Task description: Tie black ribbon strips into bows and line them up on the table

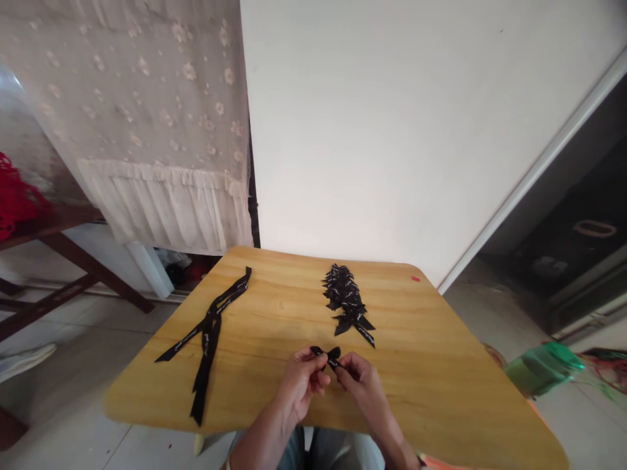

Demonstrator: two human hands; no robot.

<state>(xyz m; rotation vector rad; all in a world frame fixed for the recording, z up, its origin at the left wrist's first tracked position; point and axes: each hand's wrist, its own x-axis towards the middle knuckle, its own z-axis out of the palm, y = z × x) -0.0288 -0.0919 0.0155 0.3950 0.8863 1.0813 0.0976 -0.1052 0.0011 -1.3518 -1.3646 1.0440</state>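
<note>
Black ribbon bow (329, 356), a small one, sits between two hands at the near edge of a wooden table (441, 365). The left hand (301, 378) pinches one end of it with closed fingers, and the right hand (362, 382) pinches the other end the same way, so the bow is held just above the wood. The hands are close together, almost touching. Farther back on the table, near the middle, lies a pile of black bows (345, 300), all heaped in a long clump. Off to the left lie long black ribbon strips (211, 326), crossing each other, well apart from the pile. A tiny red speck (415, 279) rests near the far right edge. The table top is yellow-brown with rounded corners. Behind it stands a plain white wall (392, 130). To the left of the wall hangs a white lace curtain (147, 117) with little flowers on it. Farther left, something red (14, 196) lies on a dark wooden stand (73, 261). On the pale tiled floor (73, 391) to the right sits a green plastic container (543, 365).
</note>
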